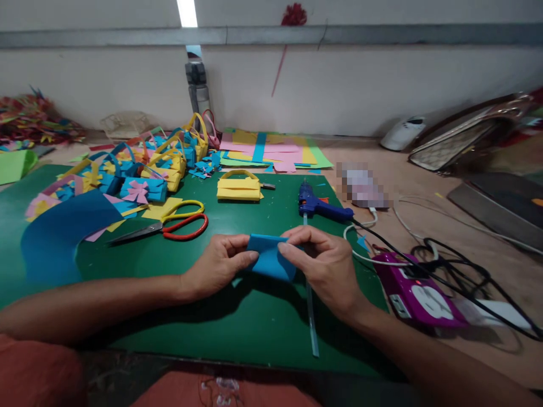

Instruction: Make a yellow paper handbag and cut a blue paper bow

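Between my hands, above the green mat (178,328), is a piece of blue paper (271,261) with its top edge folded over. My left hand (223,257) pinches its left end with thumb and fingers. At the right end, my right hand (324,260) grips it the same way. Just beyond the right hand lies a blue glue gun (324,208) with a clear glue stick (311,316) reaching toward me. A small yellow paper handbag (238,189) stands farther back. Scissors (169,224) with yellow and red handles lie left of my left hand.
Several finished paper handbags (144,189) crowd the back left, near a curled blue sheet (63,237). Coloured sheets (292,150) are stacked at the back. On the right are a purple power strip (419,297), tangled cables (453,265) and a blurred-out object (363,185).
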Demonstrator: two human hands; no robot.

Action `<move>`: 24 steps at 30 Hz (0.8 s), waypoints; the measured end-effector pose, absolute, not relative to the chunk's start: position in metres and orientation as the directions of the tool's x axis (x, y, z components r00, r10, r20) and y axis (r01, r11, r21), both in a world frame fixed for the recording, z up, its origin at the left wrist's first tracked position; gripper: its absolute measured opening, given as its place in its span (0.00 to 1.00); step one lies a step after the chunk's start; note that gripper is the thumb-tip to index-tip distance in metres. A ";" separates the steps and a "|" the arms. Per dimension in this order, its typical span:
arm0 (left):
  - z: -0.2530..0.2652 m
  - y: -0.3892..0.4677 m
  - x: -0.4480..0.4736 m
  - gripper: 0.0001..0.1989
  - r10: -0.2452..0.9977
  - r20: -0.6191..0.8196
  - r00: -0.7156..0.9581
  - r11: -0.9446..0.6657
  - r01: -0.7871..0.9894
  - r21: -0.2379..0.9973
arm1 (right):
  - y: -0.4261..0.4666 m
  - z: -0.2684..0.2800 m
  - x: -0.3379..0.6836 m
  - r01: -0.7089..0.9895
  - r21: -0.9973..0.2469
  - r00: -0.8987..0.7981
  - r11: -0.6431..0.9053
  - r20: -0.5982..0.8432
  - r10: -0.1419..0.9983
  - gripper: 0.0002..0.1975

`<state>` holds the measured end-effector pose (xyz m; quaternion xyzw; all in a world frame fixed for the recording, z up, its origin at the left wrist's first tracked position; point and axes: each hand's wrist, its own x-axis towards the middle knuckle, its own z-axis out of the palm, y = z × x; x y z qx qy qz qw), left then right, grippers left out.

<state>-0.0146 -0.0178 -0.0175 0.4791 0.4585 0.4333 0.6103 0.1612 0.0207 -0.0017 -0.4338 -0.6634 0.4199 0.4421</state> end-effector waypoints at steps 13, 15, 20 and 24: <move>-0.011 -0.020 -0.017 0.10 0.996 -0.032 0.079 0.014 0.218 0.976 | 0.016 -0.010 0.157 0.322 -0.809 -0.274 0.491 0.417 0.867 0.06; -0.010 -0.019 -0.019 0.09 0.992 0.074 0.098 -0.099 0.283 0.954 | 0.016 -0.011 0.159 0.352 -0.751 -0.289 0.559 0.481 0.828 0.03; -0.009 -0.007 -0.029 0.06 0.810 0.545 0.218 -0.580 0.434 0.689 | 0.024 -0.008 0.167 0.352 -0.374 -0.432 0.858 0.749 0.503 0.06; -0.015 0.009 -0.039 0.06 0.454 0.778 0.434 -0.816 0.553 0.168 | 0.028 -0.005 0.175 0.381 0.028 -0.611 0.924 0.758 0.229 0.11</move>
